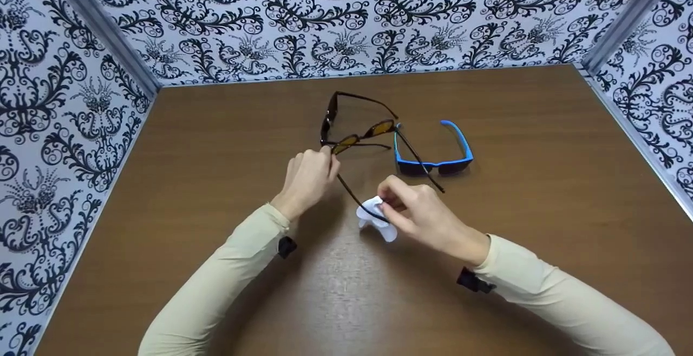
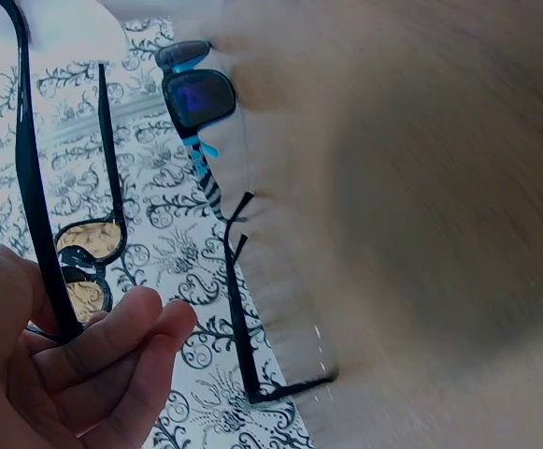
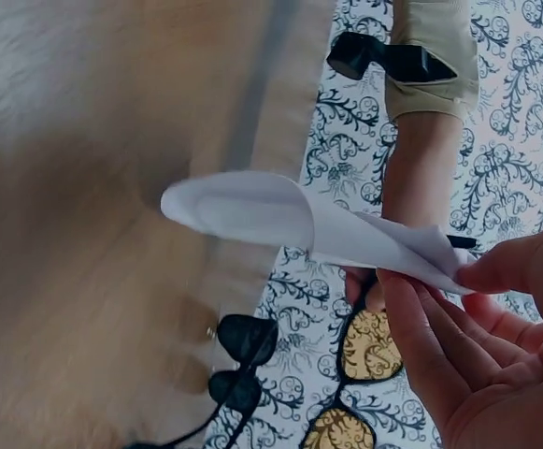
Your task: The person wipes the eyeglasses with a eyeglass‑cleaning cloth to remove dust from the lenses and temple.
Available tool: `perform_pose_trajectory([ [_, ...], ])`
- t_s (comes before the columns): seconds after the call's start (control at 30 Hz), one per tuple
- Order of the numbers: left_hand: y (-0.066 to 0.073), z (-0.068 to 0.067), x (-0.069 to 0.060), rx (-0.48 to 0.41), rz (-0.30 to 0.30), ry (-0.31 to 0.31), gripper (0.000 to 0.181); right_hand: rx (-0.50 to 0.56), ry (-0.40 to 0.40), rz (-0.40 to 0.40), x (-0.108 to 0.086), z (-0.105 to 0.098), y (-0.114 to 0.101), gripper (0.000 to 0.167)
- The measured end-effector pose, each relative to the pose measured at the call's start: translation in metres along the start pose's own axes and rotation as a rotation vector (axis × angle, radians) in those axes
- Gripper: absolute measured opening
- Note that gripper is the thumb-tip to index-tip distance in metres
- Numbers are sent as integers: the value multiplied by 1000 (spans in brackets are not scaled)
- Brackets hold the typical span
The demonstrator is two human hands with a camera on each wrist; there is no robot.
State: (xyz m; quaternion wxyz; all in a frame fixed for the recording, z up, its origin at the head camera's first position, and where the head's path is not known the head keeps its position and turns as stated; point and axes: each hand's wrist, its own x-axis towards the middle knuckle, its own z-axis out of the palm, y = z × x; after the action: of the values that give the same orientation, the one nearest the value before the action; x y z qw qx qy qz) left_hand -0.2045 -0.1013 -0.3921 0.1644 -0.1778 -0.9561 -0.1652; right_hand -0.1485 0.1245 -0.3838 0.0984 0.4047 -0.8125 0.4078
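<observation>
From the head view, the left hand hides one corner of the yellow-lensed glasses; the right hand covers part of a white cloth. Both sleeves leave the bottom edge. In the right wrist view, the surface is blurred.

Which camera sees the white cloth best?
The right wrist view: the white cloth looks biggest there, pinched in the right hand. The head view shows it small, partly hidden; the left wrist view has only a white patch, probably it.

Unfolded amber-lensed glasses tilt midair, a folded white cloth touching one temple.
</observation>
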Motion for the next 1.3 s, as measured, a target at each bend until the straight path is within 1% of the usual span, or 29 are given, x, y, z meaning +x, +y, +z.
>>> perform_pose_trajectory([
  [0.2, 10, 0, -2, -13, 42, 55, 20, 153, 41, 79, 9, 9, 3, 12],
  [0.3, 16, 0, -4, -19, 67, 73, 19, 214, 75, 135, 13, 13, 5, 11],
  [0.5, 23, 1, -6, -51, 59, 36, 19, 355, 152, 276, 21, 19, 9, 10],
  [0.57, 24, 2, -7, -61, 71, 37, 19, 422, 171, 319, 23, 21, 10, 9],
  [0.7, 26, 1, -8, -77, 100, 39, 19, 530, 208, 382, 27, 23, 11, 10],
  [0.8, 29, 1, -9, -85, 107, 33, 19, 584, 238, 406, 28, 25, 12, 10],
  [0.93, 31, 2, -10, -84, 124, 23, 20, 615, 261, 413, 28, 27, 16, 9],
  [1.07, 31, 3, -10, -80, 128, -4, 20, 618, 233, 413, 26, 27, 18, 9],
  [1.2, 28, 3, -9, -90, 91, -41, 19, 607, 178, 401, 21, 24, 17, 10],
  [1.3, 23, 2, -7, -86, 60, -51, 19, 538, 142, 358, 15, 21, 15, 10],
])
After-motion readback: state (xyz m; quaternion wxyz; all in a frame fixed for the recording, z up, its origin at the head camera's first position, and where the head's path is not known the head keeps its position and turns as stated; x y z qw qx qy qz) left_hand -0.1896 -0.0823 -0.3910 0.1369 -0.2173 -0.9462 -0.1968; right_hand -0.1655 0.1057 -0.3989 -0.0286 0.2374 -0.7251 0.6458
